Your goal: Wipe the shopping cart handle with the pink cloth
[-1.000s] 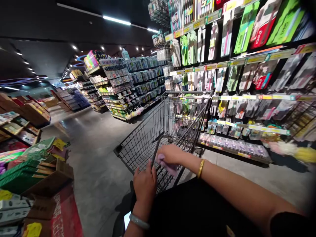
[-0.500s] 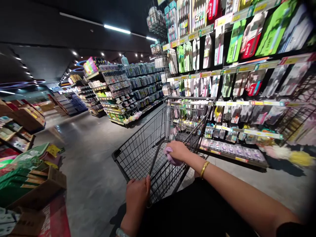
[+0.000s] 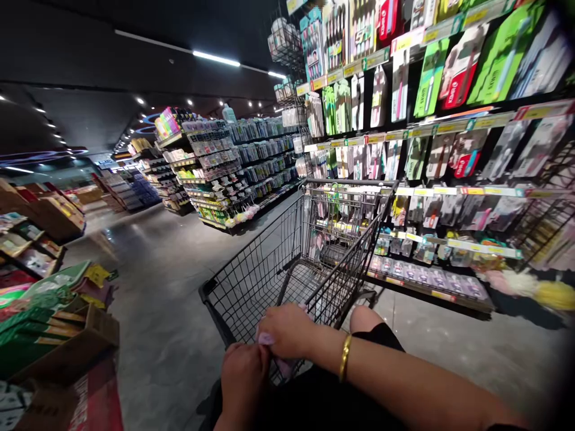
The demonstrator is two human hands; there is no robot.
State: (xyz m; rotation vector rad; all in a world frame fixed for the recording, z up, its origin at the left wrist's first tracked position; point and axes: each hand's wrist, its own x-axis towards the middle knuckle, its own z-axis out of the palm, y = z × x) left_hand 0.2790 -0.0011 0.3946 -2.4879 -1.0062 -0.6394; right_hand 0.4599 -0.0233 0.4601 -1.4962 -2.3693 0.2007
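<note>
Nearest, the left hand [image 3: 242, 377] curls closed around the rear edge of the black wire shopping cart [image 3: 287, 263], fingers wrapped over the handle. Touching it, the right hand [image 3: 287, 329], a gold bangle [image 3: 344, 357] on its wrist, presses a small pale-purple cloth [image 3: 266, 339] against the same handle, grip closed on the cloth, which seems bunched under the palm. Left of the cart stand brown cardboard boxes of green packets [image 3: 54, 323]. Beyond, on the right, hang racks of carded goods [image 3: 449, 149]; farther off, stocked shelves [image 3: 215, 161] line the grey floor [image 3: 171, 281].

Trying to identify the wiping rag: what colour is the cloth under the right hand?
Pale pink-lilac cloth, peeking out beneath the right hand at the cart handle; seen in the head view.
</note>
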